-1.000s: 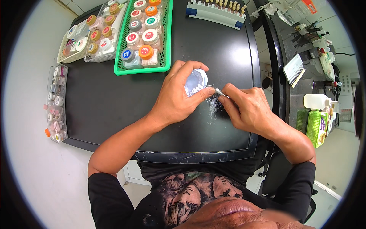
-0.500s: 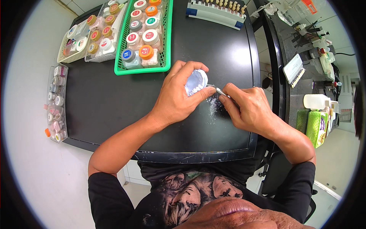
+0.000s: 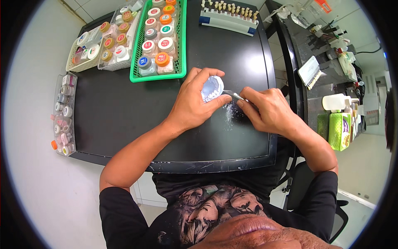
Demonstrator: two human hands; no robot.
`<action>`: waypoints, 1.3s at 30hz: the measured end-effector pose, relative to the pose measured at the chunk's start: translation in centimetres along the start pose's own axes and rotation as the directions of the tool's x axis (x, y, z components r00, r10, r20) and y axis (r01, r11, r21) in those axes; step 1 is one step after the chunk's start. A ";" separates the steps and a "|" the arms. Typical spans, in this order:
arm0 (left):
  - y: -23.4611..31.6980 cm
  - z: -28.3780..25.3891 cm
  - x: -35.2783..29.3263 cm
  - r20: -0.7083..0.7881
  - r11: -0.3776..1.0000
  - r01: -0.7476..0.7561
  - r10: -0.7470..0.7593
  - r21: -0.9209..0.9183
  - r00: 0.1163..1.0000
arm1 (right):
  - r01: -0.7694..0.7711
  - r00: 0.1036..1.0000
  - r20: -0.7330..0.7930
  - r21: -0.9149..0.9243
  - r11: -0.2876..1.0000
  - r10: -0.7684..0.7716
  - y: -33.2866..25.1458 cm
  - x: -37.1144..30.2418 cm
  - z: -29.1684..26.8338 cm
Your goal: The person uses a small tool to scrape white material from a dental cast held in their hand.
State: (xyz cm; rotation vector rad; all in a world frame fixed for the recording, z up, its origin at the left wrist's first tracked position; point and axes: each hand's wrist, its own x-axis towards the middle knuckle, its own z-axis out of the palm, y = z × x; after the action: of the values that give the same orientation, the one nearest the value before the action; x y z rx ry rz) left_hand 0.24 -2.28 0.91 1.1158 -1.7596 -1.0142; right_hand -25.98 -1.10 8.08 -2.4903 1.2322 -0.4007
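Note:
My left hand [image 3: 191, 101] is wrapped round a pale bluish-white dental plaster model [image 3: 212, 88] with a row of teeth along its near edge. In my right hand [image 3: 265, 108] is a slim metal carving knife [image 3: 234, 95], pinched between thumb and fingers. Its blade reaches the right edge of the model, close to my left thumb; whether it touches cannot be made out. White plaster shavings [image 3: 229, 115] lie scattered on the black table [image 3: 124, 116] just below the blade.
A green basket [image 3: 158, 77] of capped jars stands at the back left, beside smaller trays [image 3: 114, 66] of jars. A clear box [image 3: 64, 116] of jars lines the left edge. At the back is a tooth shade holder [image 3: 228, 24]. A dark side counter [image 3: 311, 99] bears bottles and a green basket [image 3: 340, 132].
The view has shifted slightly. The knife's flat blade now shows more fully beside the model, and my right hand has turned a little. Both hands keep their holds.

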 end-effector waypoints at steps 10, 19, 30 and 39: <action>0.5 0.0 -1.6 0.075 0.997 -0.076 0.076 0.002 0.994 | -0.215 0.928 -0.265 0.194 0.957 0.262 -5.5 -5.7 0.9; 1.0 -0.1 -2.3 0.160 0.950 -0.291 0.271 0.116 0.949 | -0.432 0.690 -0.406 0.434 0.791 0.600 -7.2 -8.8 8.3; 2.5 -1.4 -2.0 0.329 0.926 -0.288 0.201 0.242 0.923 | -0.305 0.768 -0.459 0.351 0.885 0.446 -6.7 -8.2 8.1; 1.7 -0.9 -1.9 0.359 0.901 -0.301 0.182 0.312 0.916 | -0.238 0.797 -0.467 0.342 0.909 0.384 -6.2 -8.4 8.9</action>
State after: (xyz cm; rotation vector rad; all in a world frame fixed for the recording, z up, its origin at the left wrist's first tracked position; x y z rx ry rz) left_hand 1.08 -0.17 2.42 0.9440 -2.3603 -0.7638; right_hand -23.05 10.73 1.67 -1.9464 1.6322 -1.1332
